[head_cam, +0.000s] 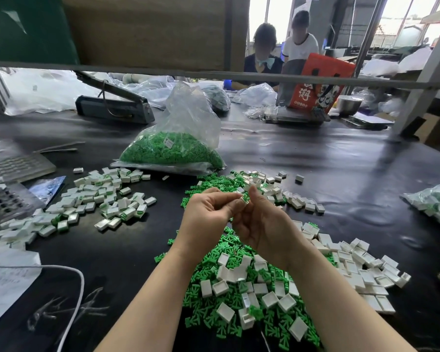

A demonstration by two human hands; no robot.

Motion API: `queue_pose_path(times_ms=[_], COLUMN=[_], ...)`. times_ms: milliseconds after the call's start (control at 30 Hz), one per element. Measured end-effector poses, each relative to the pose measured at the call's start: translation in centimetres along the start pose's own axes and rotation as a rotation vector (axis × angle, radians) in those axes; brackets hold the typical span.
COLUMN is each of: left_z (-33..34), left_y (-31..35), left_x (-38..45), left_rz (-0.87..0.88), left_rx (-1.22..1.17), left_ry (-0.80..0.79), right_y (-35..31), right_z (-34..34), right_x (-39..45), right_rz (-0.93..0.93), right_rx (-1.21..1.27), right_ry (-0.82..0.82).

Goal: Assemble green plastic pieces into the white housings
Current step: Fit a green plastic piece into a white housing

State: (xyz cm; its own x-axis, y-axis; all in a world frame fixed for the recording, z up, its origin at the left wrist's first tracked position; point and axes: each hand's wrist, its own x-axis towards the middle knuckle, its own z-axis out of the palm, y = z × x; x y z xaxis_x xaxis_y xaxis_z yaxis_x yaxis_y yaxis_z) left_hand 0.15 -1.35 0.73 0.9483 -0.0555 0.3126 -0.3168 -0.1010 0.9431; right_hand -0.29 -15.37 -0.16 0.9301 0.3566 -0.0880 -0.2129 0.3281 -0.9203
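Watching from the head view. Both hands are raised together above the desk [341, 174], meeting over the mixed pile.

The left hand [208, 214] is curling its fingers and pinching at the joined part from the left. The right hand [262, 222] is pinching the same spot from the right. Between the fingertips I am seeing a green piece [245, 198] seated against a small white housing [240, 191]; I cannot tell how far it is pressed in, nor its long axis, since the fingers are covering most of it.

Supply is lying directly below and toward me: loose green pieces and open housings in the mixed pile [252, 295], nearer the right forearm. Finished units are gathering in the left pile [97, 199], well apart to the left, so I am judging the left hand nearer for dropping off. A bag of green pieces [170, 148] is sitting beyond the hands.

Judging the step: pressing home, then release leftward.
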Motion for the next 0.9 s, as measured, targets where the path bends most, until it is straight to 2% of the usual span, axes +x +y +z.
queue_pose_path(times_ms=[367, 533, 667, 900], left_z=[0.10, 0.28, 0.55, 0.61], left_y=[0.09, 0.08, 0.05, -0.02], left_x=[-0.12, -0.36, -0.29, -0.26], left_rz=[0.017, -0.024, -0.057, -0.039], left_rx=[-0.042, -0.097, -0.121, -0.136], left_ry=[-0.004, -0.029, -0.028, -0.053], right_y=[0.13, 0.18, 0.12, -0.02], right_z=[0.05, -0.07, -0.10, -0.32], right_x=[0.16, 0.19, 0.22, -0.15], right_rz=[-0.012, -0.040, -0.078, -0.124], right_rx=[0.066, -0.043, -0.209, -0.281], right_ry=[-0.037, -0.070, -0.019, -0.047])
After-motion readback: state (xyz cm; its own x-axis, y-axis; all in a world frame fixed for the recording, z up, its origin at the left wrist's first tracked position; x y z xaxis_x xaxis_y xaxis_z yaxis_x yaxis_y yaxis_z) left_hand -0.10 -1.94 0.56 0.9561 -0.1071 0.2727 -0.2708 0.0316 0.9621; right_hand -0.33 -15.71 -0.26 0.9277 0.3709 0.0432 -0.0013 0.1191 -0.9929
